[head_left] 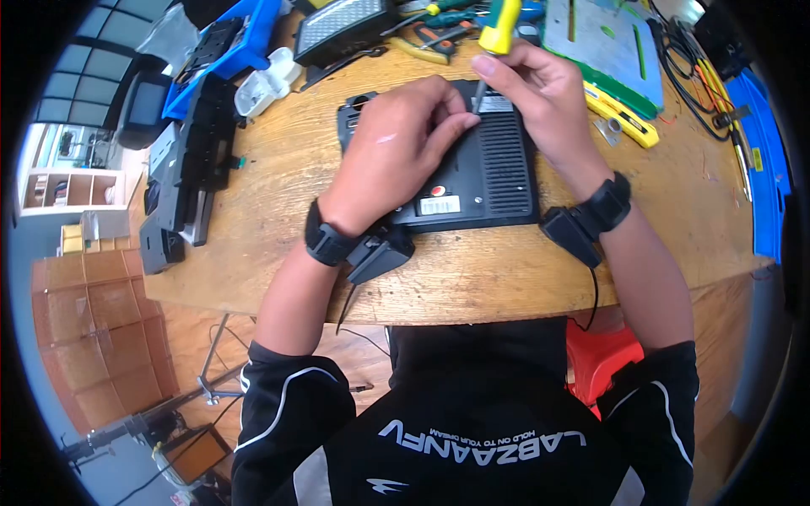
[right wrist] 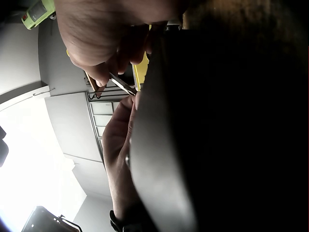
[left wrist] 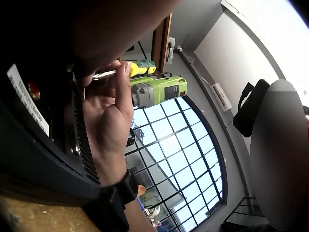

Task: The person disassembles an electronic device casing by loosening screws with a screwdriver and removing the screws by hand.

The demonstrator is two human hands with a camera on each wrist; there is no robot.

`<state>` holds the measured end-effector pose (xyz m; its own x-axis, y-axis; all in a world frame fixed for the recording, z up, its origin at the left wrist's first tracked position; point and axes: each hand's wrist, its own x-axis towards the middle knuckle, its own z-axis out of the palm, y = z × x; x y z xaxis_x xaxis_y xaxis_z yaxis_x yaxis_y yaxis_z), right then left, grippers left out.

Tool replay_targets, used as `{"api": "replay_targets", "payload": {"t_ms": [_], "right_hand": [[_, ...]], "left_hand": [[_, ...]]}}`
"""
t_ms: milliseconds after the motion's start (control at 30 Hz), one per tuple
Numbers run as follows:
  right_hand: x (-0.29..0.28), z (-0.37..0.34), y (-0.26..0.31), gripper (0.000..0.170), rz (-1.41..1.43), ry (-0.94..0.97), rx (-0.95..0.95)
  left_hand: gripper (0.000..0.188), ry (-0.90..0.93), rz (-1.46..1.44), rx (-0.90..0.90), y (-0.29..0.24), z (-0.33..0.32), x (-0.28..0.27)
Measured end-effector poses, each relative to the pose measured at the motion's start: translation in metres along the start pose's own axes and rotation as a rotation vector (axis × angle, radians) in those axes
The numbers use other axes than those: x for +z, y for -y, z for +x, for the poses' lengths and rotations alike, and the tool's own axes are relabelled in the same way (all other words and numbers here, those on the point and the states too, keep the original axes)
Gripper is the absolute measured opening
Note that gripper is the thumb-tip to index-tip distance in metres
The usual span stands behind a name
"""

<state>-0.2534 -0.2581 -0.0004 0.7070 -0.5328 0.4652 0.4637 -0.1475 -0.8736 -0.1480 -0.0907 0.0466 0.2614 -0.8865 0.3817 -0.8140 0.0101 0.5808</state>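
A black plastic device housing lies on the table, with a ridged vent panel, white labels and a small red-and-white spot facing up. My right hand holds a screwdriver by its yellow-and-green handle, thumb and fingers near the handle's lower end. Its metal shaft slants down to the housing's upper part. Above the housing, my left hand has thumb and index finger pinched at the shaft's lower end. In the right wrist view the shaft runs into those left fingertips; the very tip is hidden by them.
Beyond the housing lie pliers and other hand tools. A yellow utility knife and a green-edged metal plate are at the right. Black casings, a white open box and a blue bin occupy the left.
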Motion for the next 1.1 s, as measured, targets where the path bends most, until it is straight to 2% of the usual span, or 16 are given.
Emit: {"api": "replay_targets", "payload": {"t_ms": [133, 233, 300, 367, 433, 500, 567, 667, 700, 767, 833, 900, 967, 1067, 1100], "right_hand": [[0.000, -0.001, 0.004, 0.017, 0.043, 0.001, 0.072], [0.000, 0.000, 0.004, 0.016, 0.026, 0.007, 0.066], [0.001, -0.001, 0.005, 0.014, 0.046, 0.004, 0.071], [0.001, -0.002, 0.006, 0.014, 0.035, 0.019, 0.056], [0.001, -0.003, 0.007, 0.014, 0.041, 0.004, 0.069], [0.004, -0.004, 0.010, 0.013, 0.033, 0.014, 0.080], [0.005, -0.005, 0.013, 0.012, -0.051, 0.034, 0.020], [0.007, -0.008, 0.020, 0.012, -0.117, 0.063, 0.025], [0.007, -0.009, 0.022, 0.012, -0.126, 0.082, 0.017], [0.009, -0.014, 0.026, 0.012, -0.295, 0.083, 0.034], [0.017, -0.018, 0.033, 0.015, -0.229, 0.080, 0.057], [0.022, -0.021, 0.037, 0.022, -0.349, 0.116, -0.027], [0.028, -0.024, 0.042, 0.028, -0.270, 0.144, 0.046], [0.029, -0.026, 0.042, 0.030, -0.248, 0.157, 0.043], [0.031, -0.026, 0.044, 0.030, -0.253, 0.167, 0.047]], "left_hand": [[0.013, -0.038, -0.073, -0.059, 0.004, -0.002, -0.004], [0.011, 0.028, -0.178, -0.157, 0.008, -0.001, -0.015], [0.010, -0.011, -0.295, -0.178, 0.021, -0.001, -0.022], [0.013, -0.159, -0.328, -0.184, 0.029, 0.001, -0.037], [0.017, -0.222, -0.298, -0.186, 0.054, 0.001, -0.057], [0.019, -0.226, -0.176, -0.265, 0.081, -0.005, -0.079], [0.020, -0.278, -0.120, -0.312, 0.107, -0.017, -0.091], [0.020, -0.293, 0.014, -0.491, 0.133, -0.038, -0.101], [0.020, -0.314, 0.006, -0.491, 0.140, -0.041, -0.103], [0.019, -0.271, 0.309, -0.452, 0.150, -0.051, -0.107], [0.019, -0.309, 0.310, -0.429, 0.158, -0.055, -0.108], [0.018, -0.307, 0.331, -0.452, 0.155, -0.055, -0.106], [0.019, -0.286, 0.360, -0.484, 0.156, -0.055, -0.106], [0.023, -0.342, 0.370, -0.345, 0.165, -0.055, -0.102], [0.023, -0.348, 0.364, -0.353, 0.162, -0.056, -0.100]]}}
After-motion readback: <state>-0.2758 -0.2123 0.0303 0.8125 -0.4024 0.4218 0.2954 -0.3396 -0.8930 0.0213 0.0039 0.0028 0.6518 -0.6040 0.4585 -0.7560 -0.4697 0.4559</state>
